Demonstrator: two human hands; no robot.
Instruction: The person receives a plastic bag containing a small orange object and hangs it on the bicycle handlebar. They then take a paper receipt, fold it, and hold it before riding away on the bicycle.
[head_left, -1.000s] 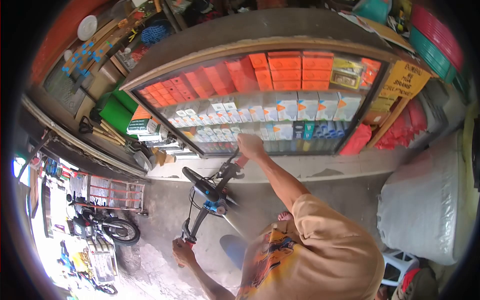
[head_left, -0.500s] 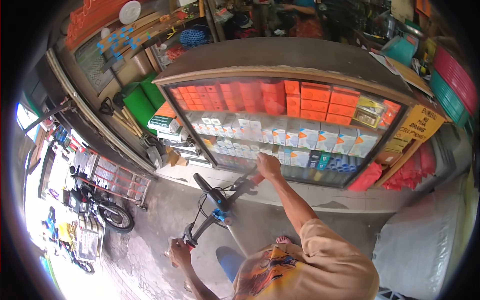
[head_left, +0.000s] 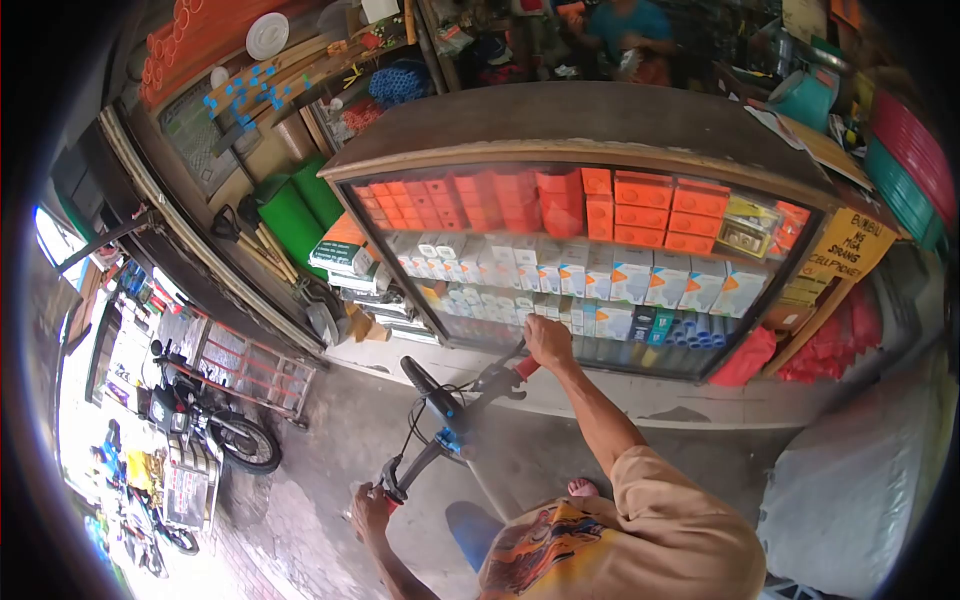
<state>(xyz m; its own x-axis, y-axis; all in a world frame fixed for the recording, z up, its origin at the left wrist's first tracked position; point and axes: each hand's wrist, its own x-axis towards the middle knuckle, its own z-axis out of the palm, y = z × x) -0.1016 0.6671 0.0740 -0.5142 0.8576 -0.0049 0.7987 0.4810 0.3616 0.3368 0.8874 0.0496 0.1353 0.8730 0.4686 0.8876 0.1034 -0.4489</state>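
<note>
A bicycle's handlebar point(head_left: 428, 457) runs slantwise below me, with red grips at its ends, a blue stem part and looping black cables. My left hand point(head_left: 370, 511) is closed round the left grip, beside a black brake lever. My right hand point(head_left: 548, 342) is wrapped over the red right grip, close to the glass front of a display case. The front wheel point(head_left: 421, 377) points up and left, away from me. A bare foot or sandalled foot point(head_left: 582, 487) shows on the floor beside the bicycle frame.
A glass display case point(head_left: 560, 115) with orange and white boxes stands in front and to the right. A parked motorcycle point(head_left: 215, 425) and a metal rack point(head_left: 255, 368) are at left. A person in a blue shirt point(head_left: 628, 25) is behind the case. A wrapped grey bulk point(head_left: 830, 500) stands at right.
The view has shifted slightly, so the scene sits a little lower and further right. More of the person behind the case shows. Both hands keep their hold on the handlebar.
</note>
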